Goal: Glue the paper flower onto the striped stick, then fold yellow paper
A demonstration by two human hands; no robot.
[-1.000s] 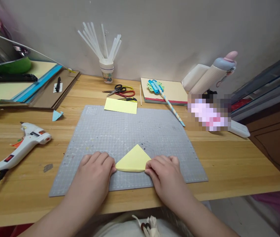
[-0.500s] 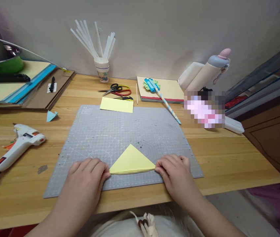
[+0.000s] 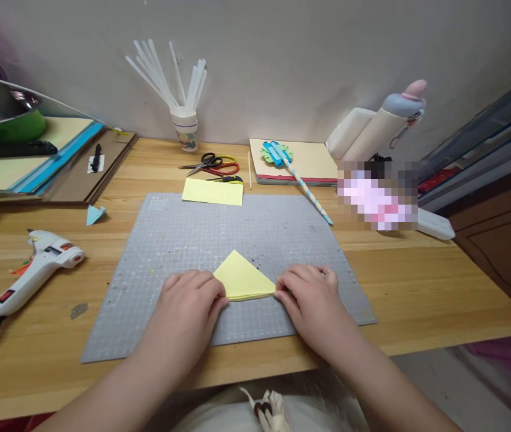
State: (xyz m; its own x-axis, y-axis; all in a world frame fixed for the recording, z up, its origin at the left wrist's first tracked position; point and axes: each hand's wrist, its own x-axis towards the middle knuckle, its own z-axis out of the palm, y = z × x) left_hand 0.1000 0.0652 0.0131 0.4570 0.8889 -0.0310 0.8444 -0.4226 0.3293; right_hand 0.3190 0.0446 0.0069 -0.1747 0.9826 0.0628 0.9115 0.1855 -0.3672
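Below centre, I see one yellow triangle (image 3: 245, 279), apex upward, long axis crosswise, left hand (image 3: 192, 300) and right hand (image 3: 313, 300) pinching it.

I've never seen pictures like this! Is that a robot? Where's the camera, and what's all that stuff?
No robot here! You're seeing a person's own bare left hand and right hand. The camera is worn on the person's head, looking forward and down, so you see much as they would.

The hands hold a piece of folded yellow paper, one at each side, with its point facing away from the person. Under it is a gray cutting mat with grid lines, on a wooden table.

To the left lies a white glue gun. Farther back are scissors, and white straws standing in paper cups.
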